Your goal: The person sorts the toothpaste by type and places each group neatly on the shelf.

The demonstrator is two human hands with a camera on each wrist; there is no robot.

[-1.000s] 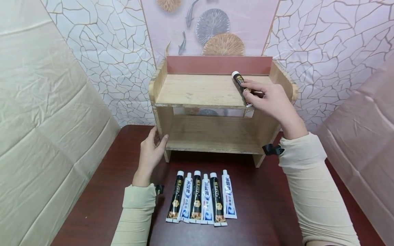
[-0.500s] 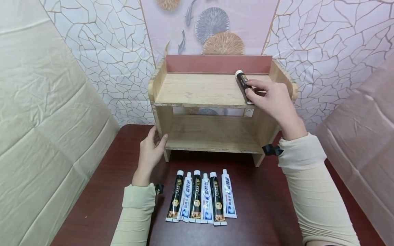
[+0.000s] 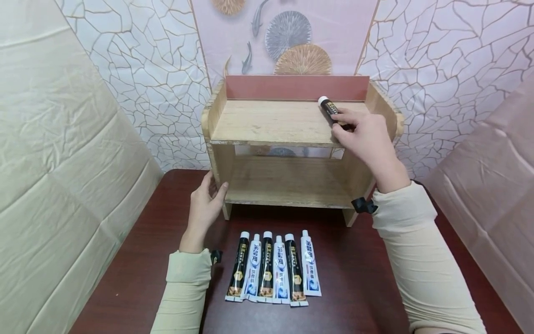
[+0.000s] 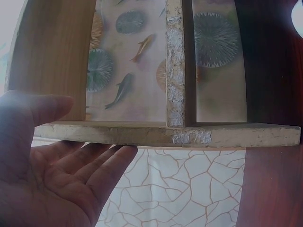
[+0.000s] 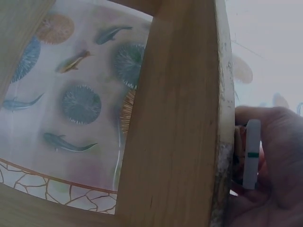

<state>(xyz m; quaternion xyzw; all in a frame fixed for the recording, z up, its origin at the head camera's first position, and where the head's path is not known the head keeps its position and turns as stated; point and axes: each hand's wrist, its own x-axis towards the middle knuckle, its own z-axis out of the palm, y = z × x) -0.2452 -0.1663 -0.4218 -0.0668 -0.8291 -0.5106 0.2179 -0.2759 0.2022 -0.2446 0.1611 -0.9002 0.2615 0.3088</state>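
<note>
My right hand point(image 3: 369, 139) holds a black toothpaste tube point(image 3: 328, 108) with a white cap over the right part of the top board of a two-tier wooden shelf point(image 3: 271, 121). The cap points to the back; fingers hide the tube's lower half in the head view. In the right wrist view the tube's flat white end point(image 5: 252, 156) shows inside the hand, close to the board's front edge. My left hand point(image 3: 204, 204) grips the shelf's left side panel point(image 4: 142, 135), thumb on the inner side and fingers on the outer side.
On the dark red table point(image 3: 137, 260), several toothpaste tubes lie in a row before the shelf, black tubes point(image 3: 266, 264) alternating with white tubes point(image 3: 309, 264), caps toward the shelf. A reddish back strip point(image 3: 292, 88) borders the top board. Patterned cloth point(image 3: 137, 79) hangs behind.
The black tube has shifted slightly right along the top board, and my right hand now covers its lower end. The right forearm has moved a little left. My left hand keeps its place.
</note>
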